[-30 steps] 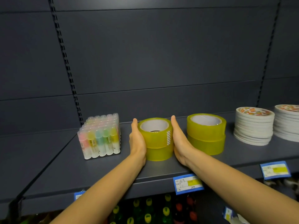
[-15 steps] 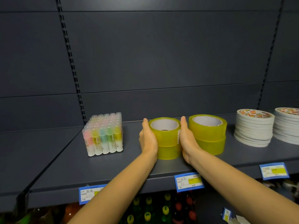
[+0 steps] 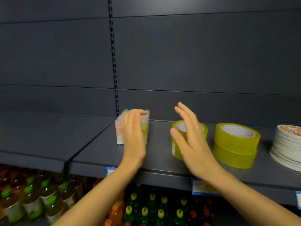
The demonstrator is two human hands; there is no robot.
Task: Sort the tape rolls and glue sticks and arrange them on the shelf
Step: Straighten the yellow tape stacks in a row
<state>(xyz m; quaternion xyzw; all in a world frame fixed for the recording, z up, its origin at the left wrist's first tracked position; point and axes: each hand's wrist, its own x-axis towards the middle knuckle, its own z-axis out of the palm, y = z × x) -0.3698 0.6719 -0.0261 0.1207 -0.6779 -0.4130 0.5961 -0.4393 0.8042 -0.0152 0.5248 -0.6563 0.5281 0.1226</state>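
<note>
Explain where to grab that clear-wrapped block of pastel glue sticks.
Probably by its flat left and right sides, from the front: the clear-wrapped block of pastel glue sticks stands upright and boxy, with dark grey shelf free either side.

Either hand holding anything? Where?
Nothing gripped. Left hand rests open against the glue stick pack, fingertips on its top edge; right hand open, in front of the tape stack.
</note>
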